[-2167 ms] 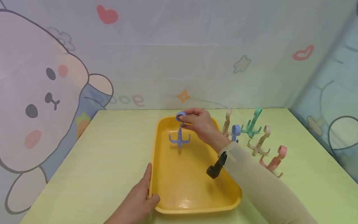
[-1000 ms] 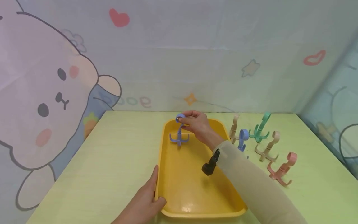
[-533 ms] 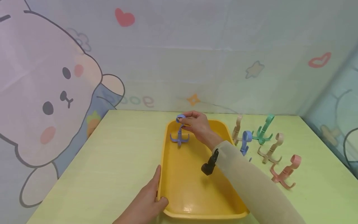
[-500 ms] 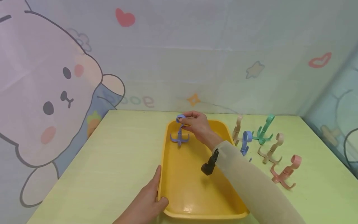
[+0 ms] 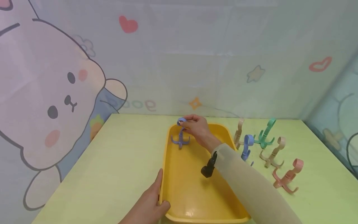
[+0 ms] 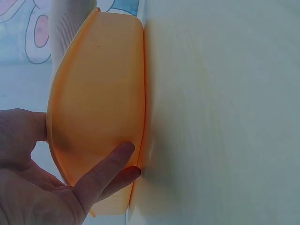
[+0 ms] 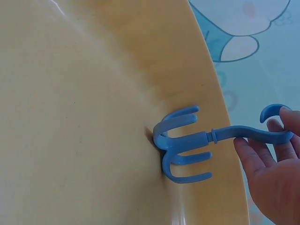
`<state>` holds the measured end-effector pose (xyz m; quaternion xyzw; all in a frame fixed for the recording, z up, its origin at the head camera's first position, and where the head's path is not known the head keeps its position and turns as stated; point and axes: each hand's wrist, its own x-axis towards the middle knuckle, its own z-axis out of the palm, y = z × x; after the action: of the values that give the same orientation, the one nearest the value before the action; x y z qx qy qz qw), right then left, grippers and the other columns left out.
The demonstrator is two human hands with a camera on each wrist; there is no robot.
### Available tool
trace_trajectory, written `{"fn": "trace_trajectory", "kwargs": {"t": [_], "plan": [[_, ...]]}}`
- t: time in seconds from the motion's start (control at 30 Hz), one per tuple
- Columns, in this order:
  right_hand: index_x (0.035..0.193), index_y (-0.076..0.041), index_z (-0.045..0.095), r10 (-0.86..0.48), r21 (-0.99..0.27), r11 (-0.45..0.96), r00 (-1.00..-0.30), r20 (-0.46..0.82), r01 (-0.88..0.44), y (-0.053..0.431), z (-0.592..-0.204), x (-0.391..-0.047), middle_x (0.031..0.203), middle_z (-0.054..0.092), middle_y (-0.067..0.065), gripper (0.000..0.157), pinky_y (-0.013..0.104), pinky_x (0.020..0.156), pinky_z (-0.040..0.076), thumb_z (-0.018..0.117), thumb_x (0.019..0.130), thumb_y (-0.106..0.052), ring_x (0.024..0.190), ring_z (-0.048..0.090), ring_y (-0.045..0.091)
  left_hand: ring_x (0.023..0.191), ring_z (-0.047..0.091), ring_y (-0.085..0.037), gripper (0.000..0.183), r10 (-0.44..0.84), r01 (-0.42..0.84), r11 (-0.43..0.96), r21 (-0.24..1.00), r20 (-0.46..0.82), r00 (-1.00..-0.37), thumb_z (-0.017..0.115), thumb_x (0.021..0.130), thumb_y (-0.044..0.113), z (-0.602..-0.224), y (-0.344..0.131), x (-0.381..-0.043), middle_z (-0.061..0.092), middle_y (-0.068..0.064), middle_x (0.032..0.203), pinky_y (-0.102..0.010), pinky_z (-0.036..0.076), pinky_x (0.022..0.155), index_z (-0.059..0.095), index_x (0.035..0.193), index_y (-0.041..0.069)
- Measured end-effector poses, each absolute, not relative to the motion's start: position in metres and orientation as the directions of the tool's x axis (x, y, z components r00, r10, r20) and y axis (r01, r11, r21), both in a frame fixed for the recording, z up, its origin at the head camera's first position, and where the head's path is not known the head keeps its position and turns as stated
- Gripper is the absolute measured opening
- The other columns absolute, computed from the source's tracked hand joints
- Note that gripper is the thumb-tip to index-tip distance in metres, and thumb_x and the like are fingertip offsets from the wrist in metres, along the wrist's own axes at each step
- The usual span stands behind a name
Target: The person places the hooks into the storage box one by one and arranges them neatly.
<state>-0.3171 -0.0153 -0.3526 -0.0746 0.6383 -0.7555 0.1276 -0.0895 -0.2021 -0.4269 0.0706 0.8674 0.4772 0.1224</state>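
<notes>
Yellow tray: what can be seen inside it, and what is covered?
Near the far end of the yellow tray is the pronged part of a blue hook. The sleeve and black wrist device hide parts toward the right; nothing behind them can be seen.

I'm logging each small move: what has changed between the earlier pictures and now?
The right hand has shifted its blue hook a little leftward within the yellow tray. Nothing was newly grasped or released. The left hand stays on the tray's left edge; the other hooks stay put.
</notes>
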Motion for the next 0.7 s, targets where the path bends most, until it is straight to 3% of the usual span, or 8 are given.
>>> {"fn": "trace_trajectory", "kwargs": {"t": [0.03,0.13,0.2,0.37,0.47,0.7], "plan": [[0.119,0.001,0.068,-0.285,-0.984,-0.152,-0.957,-0.049,0.096,-0.015,-0.353,-0.317,0.118,0.076,0.013,0.02,0.048,0.108,0.056,0.07,0.099,0.002,0.108,0.073,0.025,0.133,0.058,-0.023,0.105,0.241,0.009,0.526,0.85,-0.139,-0.961,0.062,0.09,0.017,-0.423,-0.201,-0.088,0.021,-0.028,0.172,-0.04,0.053,0.107,-0.005,0.169,0.002],[0.121,0.002,0.068,-0.283,-0.984,-0.151,-0.958,-0.049,0.095,-0.015,-0.355,-0.317,0.121,0.076,0.015,0.022,0.048,0.108,0.056,0.07,0.099,0.002,0.118,0.071,0.035,0.134,0.058,-0.023,0.105,0.243,0.013,0.528,0.849,-0.137,-0.96,0.062,0.09,0.017,-0.419,-0.2,-0.086,0.022,-0.027,0.173,-0.039,0.052,0.109,-0.005,0.169,0.001],[0.121,0.002,0.067,-0.283,-0.984,-0.149,-0.958,-0.054,0.099,-0.015,-0.356,-0.317,0.123,0.075,0.017,0.023,0.048,0.108,0.056,0.07,0.098,0.002,0.126,0.067,0.041,0.132,0.06,-0.019,0.107,0.251,0.004,0.512,0.859,-0.146,-0.957,0.062,0.09,0.02,-0.434,-0.204,-0.092,0.022,-0.021,0.174,-0.033,0.052,0.107,-0.008,0.17,0.008],[0.121,0.002,0.067,-0.279,-0.984,-0.136,-0.958,-0.072,0.114,-0.014,-0.362,-0.316,0.125,0.074,0.02,0.024,0.049,0.109,0.056,0.071,0.097,0.002,0.128,0.067,0.041,0.121,0.065,-0.01,0.11,0.263,0.012,0.505,0.863,-0.141,-0.954,0.064,0.091,0.024,-0.477,-0.214,-0.106,0.028,-0.015,0.173,-0.02,0.052,0.095,-0.012,0.17,0.02],[0.126,0.003,0.067,-0.278,-0.986,-0.12,-0.957,-0.078,0.116,-0.013,-0.362,-0.315,0.13,0.073,0.021,0.029,0.05,0.109,0.055,0.073,0.097,0.001,0.127,0.068,0.039,0.117,0.066,-0.008,0.109,0.258,0.017,0.511,0.859,-0.135,-0.957,0.064,0.091,0.023,-0.479,-0.213,-0.106,0.03,-0.016,0.172,-0.021,0.053,0.094,-0.011,0.17,0.021],[0.142,-0.003,0.063,-0.299,-0.992,-0.08,-0.952,-0.069,0.097,-0.009,-0.354,-0.312,0.141,0.067,0.023,0.048,0.053,0.117,0.048,0.075,0.095,0.0,0.13,0.066,0.037,0.113,0.068,-0.018,0.106,0.242,0.017,0.536,0.844,-0.134,-0.961,0.062,0.09,0.015,-0.424,-0.2,-0.089,0.033,-0.034,0.166,-0.036,0.058,0.093,-0.008,0.168,-0.001]]}}
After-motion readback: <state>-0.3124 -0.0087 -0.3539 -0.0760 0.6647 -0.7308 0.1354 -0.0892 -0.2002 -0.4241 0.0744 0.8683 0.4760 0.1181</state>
